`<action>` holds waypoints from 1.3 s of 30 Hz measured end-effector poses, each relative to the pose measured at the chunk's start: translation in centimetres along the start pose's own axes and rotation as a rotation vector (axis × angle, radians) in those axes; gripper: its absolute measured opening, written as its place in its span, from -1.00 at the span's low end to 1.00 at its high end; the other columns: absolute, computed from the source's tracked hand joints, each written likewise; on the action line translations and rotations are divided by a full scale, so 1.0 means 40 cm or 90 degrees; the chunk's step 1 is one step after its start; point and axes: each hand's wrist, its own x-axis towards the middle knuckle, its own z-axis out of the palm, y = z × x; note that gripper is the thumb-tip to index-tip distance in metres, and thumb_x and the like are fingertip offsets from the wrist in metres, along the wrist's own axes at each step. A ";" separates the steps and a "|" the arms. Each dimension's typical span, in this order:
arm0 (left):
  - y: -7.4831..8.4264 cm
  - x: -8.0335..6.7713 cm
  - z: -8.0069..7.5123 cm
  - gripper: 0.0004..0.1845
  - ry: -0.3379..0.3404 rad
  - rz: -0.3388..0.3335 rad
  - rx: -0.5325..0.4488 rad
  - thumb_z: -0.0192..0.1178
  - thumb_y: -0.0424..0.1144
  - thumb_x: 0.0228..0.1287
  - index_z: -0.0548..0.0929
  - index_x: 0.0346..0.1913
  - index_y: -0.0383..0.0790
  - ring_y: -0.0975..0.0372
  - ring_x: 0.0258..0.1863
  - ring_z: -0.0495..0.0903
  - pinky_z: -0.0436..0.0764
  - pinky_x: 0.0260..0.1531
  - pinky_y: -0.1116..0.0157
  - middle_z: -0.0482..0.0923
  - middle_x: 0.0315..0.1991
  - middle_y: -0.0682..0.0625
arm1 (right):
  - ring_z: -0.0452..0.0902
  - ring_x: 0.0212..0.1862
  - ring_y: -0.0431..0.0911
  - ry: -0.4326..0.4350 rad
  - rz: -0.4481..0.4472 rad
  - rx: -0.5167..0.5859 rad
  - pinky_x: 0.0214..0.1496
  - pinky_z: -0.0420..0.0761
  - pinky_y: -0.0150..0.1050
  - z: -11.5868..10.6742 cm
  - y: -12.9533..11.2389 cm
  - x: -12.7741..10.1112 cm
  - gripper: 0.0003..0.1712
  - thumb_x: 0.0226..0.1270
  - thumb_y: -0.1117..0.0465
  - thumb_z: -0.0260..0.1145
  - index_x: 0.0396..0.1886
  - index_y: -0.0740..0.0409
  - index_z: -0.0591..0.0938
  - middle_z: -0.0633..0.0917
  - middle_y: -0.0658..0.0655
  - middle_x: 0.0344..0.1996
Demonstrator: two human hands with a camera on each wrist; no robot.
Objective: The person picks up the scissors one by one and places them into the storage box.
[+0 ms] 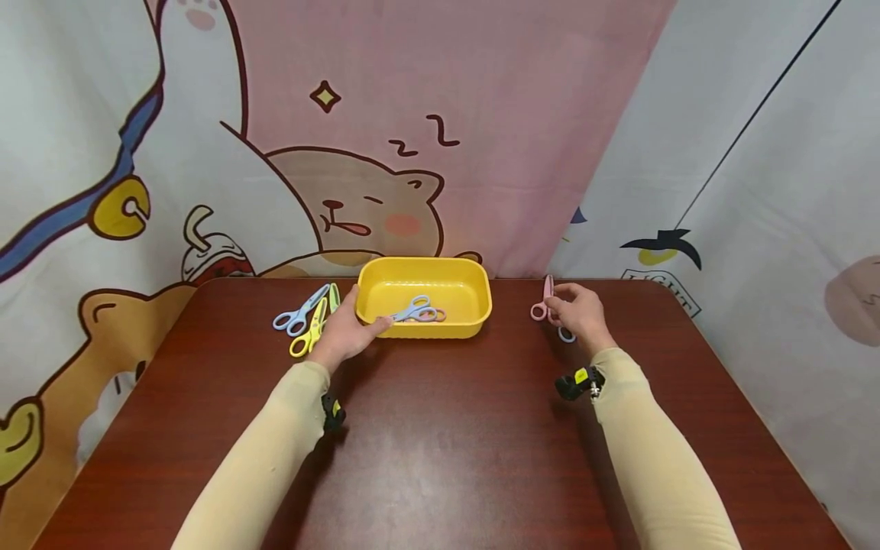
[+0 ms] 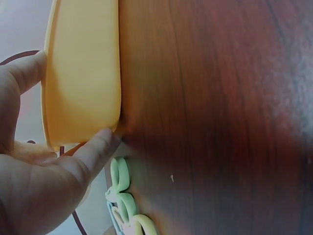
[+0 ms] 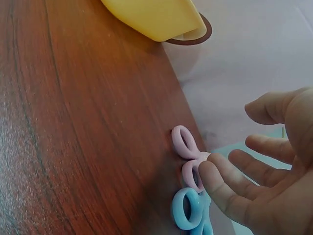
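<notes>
We see a dark red-brown wooden surface (image 1: 440, 443) backed by a cartoon-bear curtain (image 1: 385, 153). Our left hand (image 1: 344, 332) rests against the near left corner of the yellow tray (image 1: 481, 305), its fingers (image 2: 93, 152) loosely spread along the wall, thumb at the rim. Blue and pink scissors lie inside the tray (image 1: 417, 310); blue, yellow and green scissors (image 1: 305, 317) lie just left of it. Our right hand (image 1: 580, 313) has relaxed fingers (image 3: 220, 183) apart, one fingertip touching the pink scissors (image 3: 188, 156) beside blue scissors (image 3: 188, 210).
</notes>
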 end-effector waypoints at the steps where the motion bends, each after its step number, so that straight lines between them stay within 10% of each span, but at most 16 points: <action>1: 0.001 -0.001 0.000 0.09 0.000 0.000 -0.001 0.27 0.08 0.40 -0.18 0.67 -0.33 -0.13 0.59 0.08 0.12 0.56 -0.07 -0.05 0.65 -0.29 | 0.74 -0.13 0.02 0.004 0.004 -0.009 -0.12 0.78 -0.20 0.000 0.002 0.001 -0.46 0.50 0.21 0.27 0.38 0.35 0.50 0.68 0.39 -0.03; 12: 0.005 -0.008 0.003 0.10 0.004 -0.007 -0.019 0.29 0.07 0.39 -0.18 0.67 -0.29 -0.09 0.59 0.11 0.14 0.56 -0.05 -0.05 0.66 -0.25 | 0.69 -0.33 -0.04 -0.002 -0.001 -0.100 -0.42 0.59 -0.44 -0.003 0.027 0.005 -0.37 0.49 0.12 0.32 0.38 0.41 0.47 0.75 0.36 -0.22; 25: 0.008 -0.008 0.002 0.07 0.008 -0.008 -0.022 0.28 0.06 0.38 -0.13 0.67 -0.31 -0.11 0.58 0.13 0.15 0.55 -0.06 -0.02 0.65 -0.26 | 0.50 0.01 0.25 0.011 -0.039 -0.233 0.12 0.59 0.16 0.026 0.044 0.020 -0.40 0.44 0.02 0.32 0.28 0.37 0.57 0.63 0.45 0.12; 39: 0.005 -0.006 0.001 0.09 0.002 -0.015 -0.017 0.28 0.07 0.39 -0.17 0.67 -0.32 -0.11 0.60 0.06 0.13 0.56 -0.07 -0.07 0.66 -0.26 | 0.56 -0.13 0.27 0.031 -0.057 -0.327 -0.02 0.57 0.17 0.055 0.046 0.037 -0.48 0.38 -0.02 0.37 0.04 0.37 0.65 0.69 0.42 -0.11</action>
